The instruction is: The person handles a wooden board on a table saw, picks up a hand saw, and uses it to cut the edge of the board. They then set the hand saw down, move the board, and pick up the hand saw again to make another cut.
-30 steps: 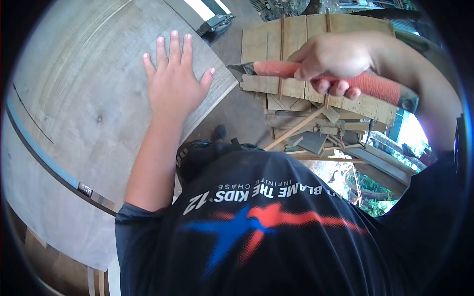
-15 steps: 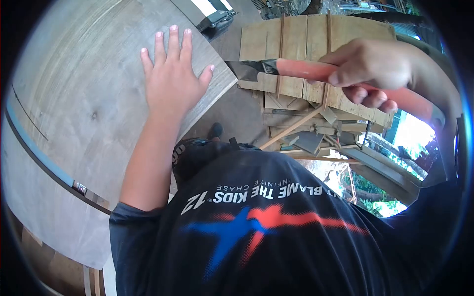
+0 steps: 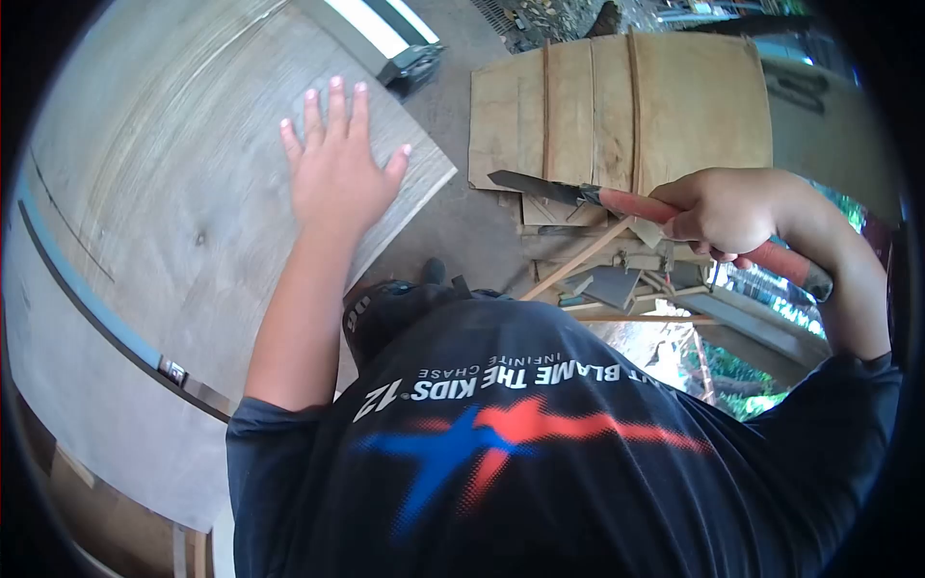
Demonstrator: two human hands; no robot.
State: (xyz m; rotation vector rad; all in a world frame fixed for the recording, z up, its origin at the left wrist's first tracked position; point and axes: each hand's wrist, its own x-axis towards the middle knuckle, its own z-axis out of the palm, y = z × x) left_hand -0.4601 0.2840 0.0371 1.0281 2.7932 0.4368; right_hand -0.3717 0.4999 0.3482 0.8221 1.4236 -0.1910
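My left hand (image 3: 337, 188) lies flat with fingers spread on a large wood-grained board (image 3: 202, 164), close to its right corner. Out to the right, my right hand (image 3: 732, 212) is wrapped round the long red handle of a knife-like tool (image 3: 631, 203). Its flat, dark blade has a slanted tip that points left toward the board's corner. A gap separates the blade from the board. The lower end of the handle sticks out below my fist. Most of my right fingertips are hidden behind the handle and hand.
Beyond the knife stand plywood sheets (image 3: 699, 106) crossed by thin wooden strips. Wood offcuts (image 3: 612, 286) lie below them. A blue-grey strip with a dark edge (image 3: 101, 299) runs along the board's left side. My shoe (image 3: 433, 271) shows on the floor between.
My right hand has moved down with the knife, and the blade has drawn away from the board's corner. My left hand stays flat on the board; the view has shifted slightly.
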